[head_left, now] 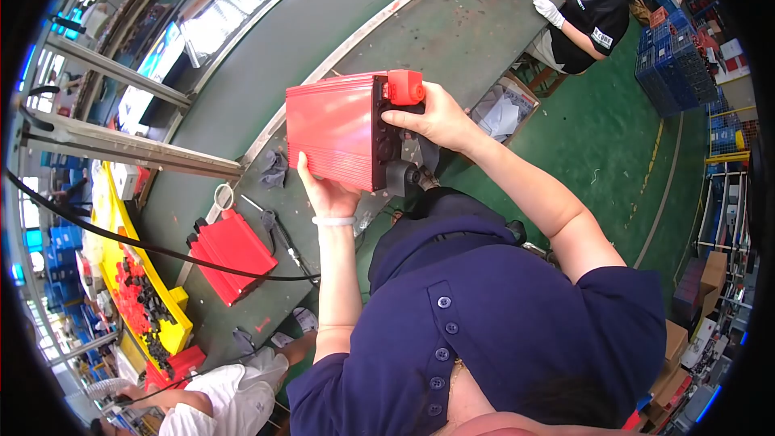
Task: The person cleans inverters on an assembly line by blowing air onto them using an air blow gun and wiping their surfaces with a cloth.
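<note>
Head camera view: one ribbed red case point(331, 125) with a black end is held up over the near edge of a green bench point(404, 32), at the centre. Two bare hands hold it. The left hand point(327, 194) supports the near edge, thumb raised on the red face; its other fingers are partly hidden. The right hand point(440, 117) grips the right end, thumb against black, fingers behind one red block point(405, 87). To the left on the bench are one red housing point(232, 257), one pale ring point(224, 196), one long tool point(278, 230) and one grey cloth point(274, 169). Further left, one yellow bin point(179, 316) holds many red and black pieces. Two other people sit nearby: one far right point(593, 20), one near left point(234, 396).
</note>
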{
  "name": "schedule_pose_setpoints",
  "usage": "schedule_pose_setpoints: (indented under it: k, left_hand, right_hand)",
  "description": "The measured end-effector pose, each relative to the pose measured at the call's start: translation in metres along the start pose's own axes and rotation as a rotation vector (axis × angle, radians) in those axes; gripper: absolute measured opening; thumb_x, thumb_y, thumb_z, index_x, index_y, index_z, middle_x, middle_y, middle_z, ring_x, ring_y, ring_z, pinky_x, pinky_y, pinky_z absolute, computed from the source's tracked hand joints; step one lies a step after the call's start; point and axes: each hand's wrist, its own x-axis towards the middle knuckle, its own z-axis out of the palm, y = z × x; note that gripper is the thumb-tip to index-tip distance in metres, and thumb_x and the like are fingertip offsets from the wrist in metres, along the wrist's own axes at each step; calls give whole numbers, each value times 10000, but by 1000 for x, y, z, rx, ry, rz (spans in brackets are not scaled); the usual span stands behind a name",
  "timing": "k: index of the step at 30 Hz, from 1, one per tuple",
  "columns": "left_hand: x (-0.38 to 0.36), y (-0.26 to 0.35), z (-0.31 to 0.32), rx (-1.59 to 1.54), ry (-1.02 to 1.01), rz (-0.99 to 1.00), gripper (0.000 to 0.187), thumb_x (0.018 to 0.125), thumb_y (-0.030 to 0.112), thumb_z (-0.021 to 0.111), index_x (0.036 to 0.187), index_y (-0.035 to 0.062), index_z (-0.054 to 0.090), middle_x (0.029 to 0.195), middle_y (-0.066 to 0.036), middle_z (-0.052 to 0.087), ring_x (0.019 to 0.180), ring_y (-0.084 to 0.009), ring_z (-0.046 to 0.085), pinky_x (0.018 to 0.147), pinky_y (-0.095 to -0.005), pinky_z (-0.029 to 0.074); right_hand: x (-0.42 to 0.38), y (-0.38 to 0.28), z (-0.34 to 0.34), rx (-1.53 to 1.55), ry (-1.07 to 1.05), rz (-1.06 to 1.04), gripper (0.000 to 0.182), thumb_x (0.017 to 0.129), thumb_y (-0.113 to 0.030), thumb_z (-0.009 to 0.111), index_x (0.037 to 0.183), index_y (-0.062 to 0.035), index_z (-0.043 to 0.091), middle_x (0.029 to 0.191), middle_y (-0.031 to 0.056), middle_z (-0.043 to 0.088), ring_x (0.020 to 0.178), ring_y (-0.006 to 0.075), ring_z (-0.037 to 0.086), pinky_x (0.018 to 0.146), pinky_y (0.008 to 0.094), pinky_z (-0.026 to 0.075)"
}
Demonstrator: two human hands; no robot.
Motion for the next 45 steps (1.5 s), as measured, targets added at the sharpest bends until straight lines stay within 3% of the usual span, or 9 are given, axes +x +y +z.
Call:
schedule_pose_setpoints:
  k: [3,6,9,12,22,24,26,31,45]
  left_hand:
    - [0,1,-2,-7,-5,-5,727,924,589,556,1474,128,443,1463,-68,523,1298,-265,539,1061,-449,468]
    - [1,1,-4,-14,-20,-7,736,934,596,539,1489,126,423,1478,-77,505,1305,-270,532,1051,-452,476]
    - [1,0,-3,-19,-27,-6,738,935,598,536,1490,125,420,1478,-79,505,1305,-271,533,1051,-451,476]
    - [0,-1,-1,-10,-29,-10,724,915,589,565,1462,127,458,1452,-63,537,1298,-262,541,1079,-447,452]
    - [-3,-6,11,25,82,24,733,905,596,569,1462,130,465,1458,-69,537,1316,-270,527,1118,-464,416]
    - [-2,-5,8,28,-10,-5,785,916,605,550,1514,123,386,1513,-108,463,1361,-323,477,1130,-516,393]
    - [-3,-6,11,58,-104,-49,771,900,614,554,1480,120,442,1484,-90,512,1338,-284,511,1127,-485,412]
    - [-1,-3,11,14,56,-27,720,902,598,571,1446,134,482,1417,-57,570,1262,-260,563,1053,-446,466]
    - [-2,-7,16,41,-25,-32,741,910,610,553,1471,137,452,1461,-72,524,1300,-273,530,1073,-456,450]
  right_hand:
    - [1,3,-1,-18,-2,-2,402,901,-174,755,1243,-22,608,1045,-4,663,830,65,594,688,253,505]
    - [3,8,1,7,47,-54,339,882,-156,767,1162,-21,632,893,4,656,699,73,580,612,259,500]
    - [2,6,2,-16,54,-69,330,885,-158,764,1153,-15,635,896,4,656,708,71,582,616,261,501]
    - [-1,-2,-1,-47,6,33,423,897,-180,760,1255,-17,606,1086,14,671,901,73,606,749,256,515]
    - [-1,2,-3,-3,19,39,414,886,-163,771,1236,-10,610,1026,13,684,835,78,615,706,265,529]
    - [0,7,-4,-35,33,-34,421,882,-169,777,1233,-9,609,1033,14,685,849,78,617,712,266,534]
    - [-1,8,-4,-30,49,-62,437,880,-172,777,1248,-16,601,1053,15,681,844,77,618,702,264,535]
    - [1,3,-3,63,51,-15,407,863,-185,788,1199,-24,624,893,12,666,685,76,595,608,258,514]
    - [-1,0,-2,6,76,-39,389,869,-166,779,1193,-20,622,882,13,665,674,79,597,611,259,511]
